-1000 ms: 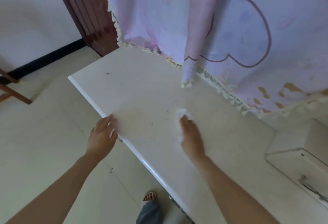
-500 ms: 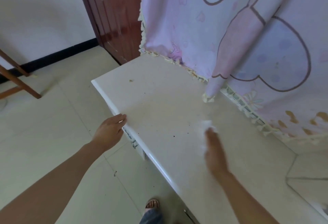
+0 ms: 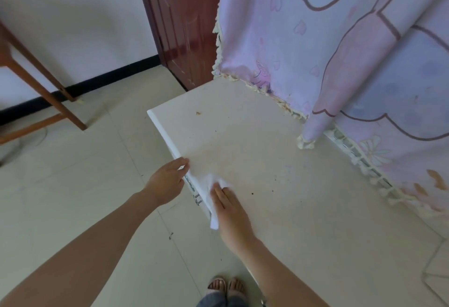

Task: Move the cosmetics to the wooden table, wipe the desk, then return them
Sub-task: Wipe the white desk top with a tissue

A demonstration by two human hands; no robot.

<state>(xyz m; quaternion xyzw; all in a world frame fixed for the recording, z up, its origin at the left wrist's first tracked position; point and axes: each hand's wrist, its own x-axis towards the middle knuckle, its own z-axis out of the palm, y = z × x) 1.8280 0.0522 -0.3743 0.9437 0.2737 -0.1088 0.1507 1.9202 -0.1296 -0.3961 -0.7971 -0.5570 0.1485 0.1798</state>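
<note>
- The white desk (image 3: 279, 209) has a flat top with a few dark specks and a small brown crumb (image 3: 198, 113) near the far corner.
- A white cloth (image 3: 209, 193) lies on its front edge.
- The hem of the pink curtain (image 3: 315, 63) touches the back of the top.
- The desk stands on a pale tiled floor (image 3: 73, 185).

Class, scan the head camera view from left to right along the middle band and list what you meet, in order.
Wooden table leg → left hand → white cloth under the right hand → desk top → curtain.
</note>
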